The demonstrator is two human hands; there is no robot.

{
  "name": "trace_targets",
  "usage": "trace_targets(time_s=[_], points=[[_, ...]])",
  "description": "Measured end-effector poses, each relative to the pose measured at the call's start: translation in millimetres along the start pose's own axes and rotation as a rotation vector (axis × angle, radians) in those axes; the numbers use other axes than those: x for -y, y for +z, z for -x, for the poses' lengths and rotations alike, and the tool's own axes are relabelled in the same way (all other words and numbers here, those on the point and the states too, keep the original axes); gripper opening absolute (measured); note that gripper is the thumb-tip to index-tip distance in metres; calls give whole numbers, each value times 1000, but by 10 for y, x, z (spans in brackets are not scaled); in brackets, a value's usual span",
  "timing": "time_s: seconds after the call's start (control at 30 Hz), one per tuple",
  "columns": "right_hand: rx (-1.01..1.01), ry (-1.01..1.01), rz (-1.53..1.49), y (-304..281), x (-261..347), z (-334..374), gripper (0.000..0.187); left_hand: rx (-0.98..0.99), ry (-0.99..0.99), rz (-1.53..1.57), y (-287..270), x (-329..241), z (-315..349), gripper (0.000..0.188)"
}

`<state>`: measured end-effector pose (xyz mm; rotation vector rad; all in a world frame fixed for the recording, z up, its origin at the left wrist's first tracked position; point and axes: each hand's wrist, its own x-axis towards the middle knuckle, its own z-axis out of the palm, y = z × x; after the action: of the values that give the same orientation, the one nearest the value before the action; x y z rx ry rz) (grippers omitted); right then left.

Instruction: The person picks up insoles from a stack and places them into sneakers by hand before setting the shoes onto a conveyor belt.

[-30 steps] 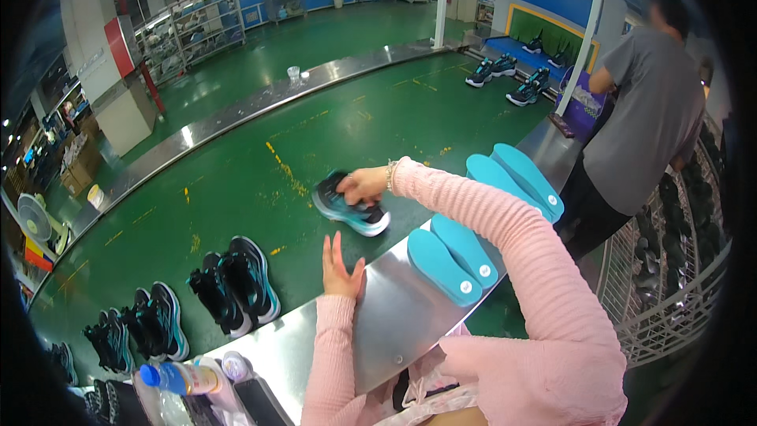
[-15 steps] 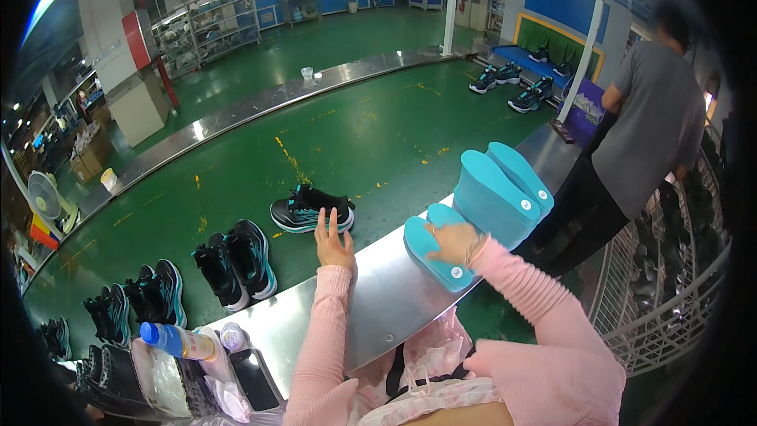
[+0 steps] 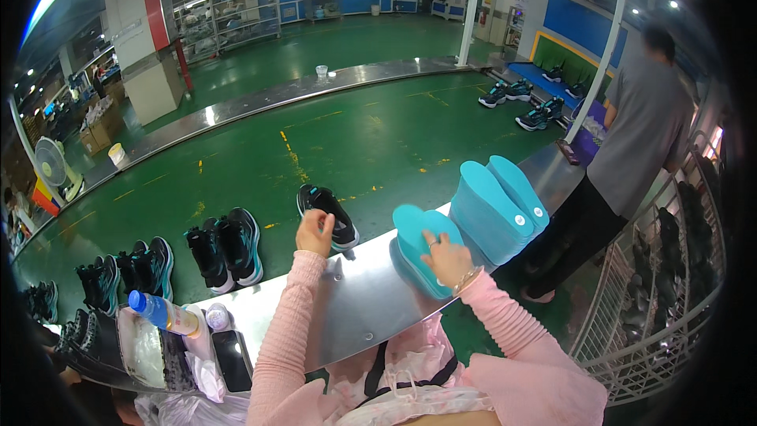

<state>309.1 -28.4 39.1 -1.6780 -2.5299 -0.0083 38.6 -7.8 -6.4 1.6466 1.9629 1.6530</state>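
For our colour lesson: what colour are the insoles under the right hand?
The insoles are turquoise, clearest in the head view.

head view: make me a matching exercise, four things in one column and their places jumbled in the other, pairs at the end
Things
1. right hand
2. left hand
3. dark-screened phone
4. clear cup

Places
A. to the right of the blue-capped bottle
B. on the far metal ledge
C. at the nearer turquoise insoles
D. at the black shoe closest to the insoles

Pairs: 1-C, 2-D, 3-A, 4-B
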Motion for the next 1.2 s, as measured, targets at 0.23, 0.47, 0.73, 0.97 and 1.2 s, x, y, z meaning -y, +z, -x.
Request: trace_targets(time_s=[0.23,0.47,0.73,0.97,1.2], points=[[-160,-425,-13,-342,528,-576,16,-75,-253,58,309,727,-349,49],[47,-569,232,-282,1426,-1162,13,35,-210,-202,66,756,-533,44],[99,-301,-55,603,1658,-1685,20,288,-134,215,261,1272,-532,28],[200,-144,-375,979,2034,-2060,22,332,-325,608,23,1780,-492,34],[344,-107,-369,866,2019,-1953,25,407,-326,733,2,1494,-530,28]])
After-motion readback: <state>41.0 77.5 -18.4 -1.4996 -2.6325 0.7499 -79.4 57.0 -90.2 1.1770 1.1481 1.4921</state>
